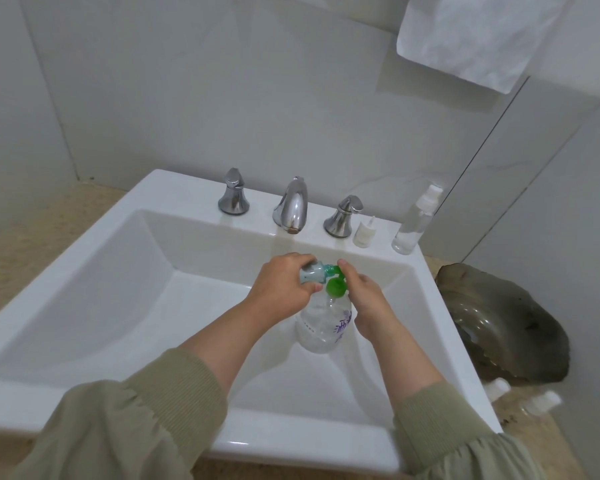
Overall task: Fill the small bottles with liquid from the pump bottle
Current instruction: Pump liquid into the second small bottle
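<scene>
Alignment of nozzle and bottle mouth decides the coming press. In front of the tap (291,206), down in the sink (118,271), the pump bottle (323,327) stands roughly upright. Its green pump head (335,287) aims the nozzle toward the tap and a little left. The left hand (281,289) holds the small bottle (310,273) lying nearly level, its long axis running left to right and its open end meeting the nozzle tip. The fingers of that hand are wrapped round the bottle's body. The right hand (366,299) comes in from the side away from the small bottle, fingers curled about the pump head and neck, with the forefinger lying over the top. The right hand therefore looks placed to push down, while the left must hold the mouth on the nozzle. Whether the tip sits inside the mouth or only against it cannot be told. Right of the tap, on the sink's back ledge, stand a loose white sprayer top (363,233) and a clear spray bottle (414,220).
</scene>
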Demonstrator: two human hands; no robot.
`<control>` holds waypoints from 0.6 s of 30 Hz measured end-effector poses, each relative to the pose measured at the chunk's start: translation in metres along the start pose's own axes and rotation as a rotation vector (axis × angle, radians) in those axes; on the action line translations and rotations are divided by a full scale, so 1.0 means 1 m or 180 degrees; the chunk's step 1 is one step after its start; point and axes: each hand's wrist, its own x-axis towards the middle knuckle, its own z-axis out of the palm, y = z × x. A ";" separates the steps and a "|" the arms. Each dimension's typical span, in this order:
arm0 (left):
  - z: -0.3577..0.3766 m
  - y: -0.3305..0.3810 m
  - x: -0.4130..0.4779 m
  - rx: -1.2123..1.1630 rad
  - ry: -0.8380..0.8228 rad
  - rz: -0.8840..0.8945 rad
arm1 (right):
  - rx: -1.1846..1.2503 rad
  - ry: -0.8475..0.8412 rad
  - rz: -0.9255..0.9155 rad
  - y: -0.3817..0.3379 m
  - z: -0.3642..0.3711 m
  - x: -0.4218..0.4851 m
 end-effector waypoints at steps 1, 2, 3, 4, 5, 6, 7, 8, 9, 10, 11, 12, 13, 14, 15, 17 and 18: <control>0.001 0.000 0.000 0.0010 -0.0010 -0.0005 | -0.0012 -0.0014 0.0014 0.002 0.000 0.001; 0.001 0.000 -0.001 0.0011 -0.0022 -0.0013 | -0.0022 -0.0023 0.0024 0.003 -0.001 0.001; 0.001 0.000 -0.001 0.0005 -0.0030 -0.0018 | -0.0034 -0.0031 0.0032 0.004 -0.001 0.001; 0.001 0.001 -0.001 -0.0005 -0.0032 -0.0017 | -0.0044 -0.0034 0.0024 0.004 -0.001 0.002; 0.000 0.001 -0.001 -0.0008 -0.0026 -0.0010 | -0.0055 -0.0033 0.0011 0.003 -0.001 0.002; 0.000 0.001 -0.001 -0.0009 -0.0017 0.0002 | -0.0065 -0.0007 -0.0004 0.002 -0.001 0.003; 0.000 0.001 -0.001 -0.0011 -0.0009 0.0015 | -0.0083 0.0038 -0.0020 0.001 -0.001 0.003; -0.001 0.001 -0.001 -0.0020 0.0002 0.0023 | -0.0098 0.0078 -0.0041 0.001 -0.001 0.004; -0.001 0.001 -0.001 -0.0031 0.0016 0.0030 | -0.0115 0.0103 -0.0059 0.000 -0.001 0.005; -0.001 0.001 -0.001 -0.0042 0.0024 0.0034 | -0.0133 0.0116 -0.0065 0.000 -0.001 0.005; -0.001 0.001 -0.001 -0.0053 0.0029 0.0031 | -0.0144 0.0106 -0.0042 0.001 -0.001 0.006; -0.001 0.001 0.000 -0.0066 0.0031 0.0020 | -0.0150 0.0079 0.0006 0.002 -0.001 0.007; -0.001 0.001 0.000 -0.0077 0.0033 0.0007 | -0.0159 0.0043 0.0068 0.003 -0.002 0.008; -0.001 0.001 0.000 -0.0075 0.0030 0.0000 | -0.0180 0.0000 0.0148 0.004 -0.002 0.009; -0.001 0.001 0.000 -0.0059 0.0018 0.0000 | -0.0209 -0.0034 0.0242 0.006 -0.002 0.010; 0.000 0.000 -0.001 -0.0008 -0.0010 0.0004 | -0.0283 -0.0039 0.0383 0.007 -0.004 0.010; 0.000 0.000 -0.002 0.0005 -0.0026 -0.0003 | -0.0303 -0.0016 0.0404 0.009 -0.004 0.011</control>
